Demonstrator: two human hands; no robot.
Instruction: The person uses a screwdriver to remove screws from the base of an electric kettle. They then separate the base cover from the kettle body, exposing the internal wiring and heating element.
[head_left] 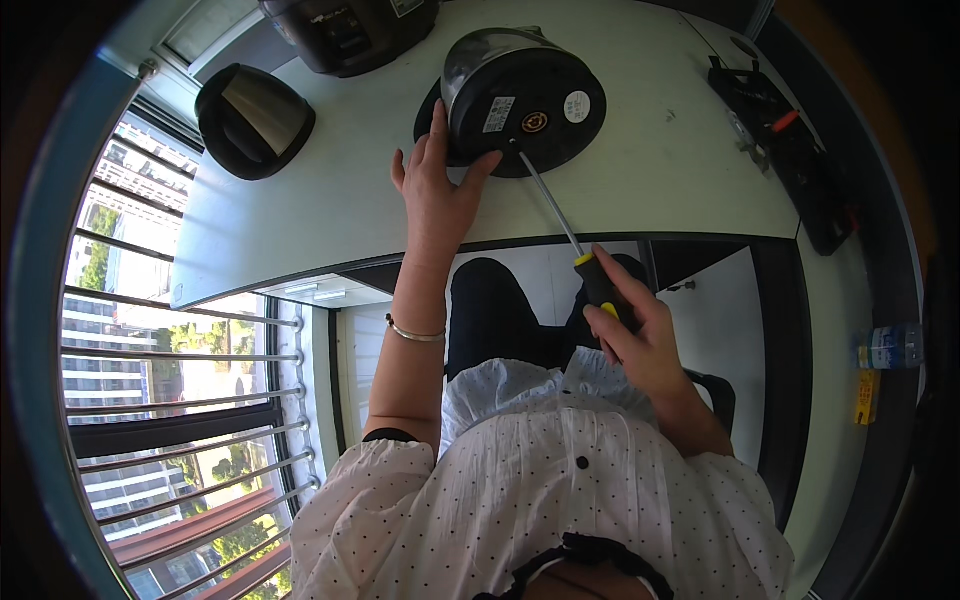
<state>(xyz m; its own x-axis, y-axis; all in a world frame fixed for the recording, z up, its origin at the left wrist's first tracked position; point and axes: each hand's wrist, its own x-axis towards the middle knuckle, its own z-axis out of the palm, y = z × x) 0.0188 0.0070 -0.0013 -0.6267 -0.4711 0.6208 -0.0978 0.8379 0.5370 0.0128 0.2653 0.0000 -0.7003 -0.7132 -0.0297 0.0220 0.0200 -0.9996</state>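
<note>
A steel electric kettle (490, 55) lies on its side on the table, its round black base (550, 115) turned toward me. The base carries a pale printed label, a round white sticker and a brass-coloured ring at its centre. At the base's lower left edge, my left hand (437, 195) holds the kettle, thumb apart from the fingers. My right hand (640, 340) is closed round the black-and-yellow handle of a screwdriver (590, 272). Its long shaft slants up to the left, the tip at a small hole below the ring. Whether the tip sits in a screw cannot be made out.
A black, rounded appliance part with a metallic panel (262, 118) stands at the left. A dark cooker (350, 35) is behind it. On the right lie a black tool pouch (785, 150) with a red-handled tool, a plastic bottle (890, 347) and a yellow pack (866, 395). A barred window (180, 350) borders the left.
</note>
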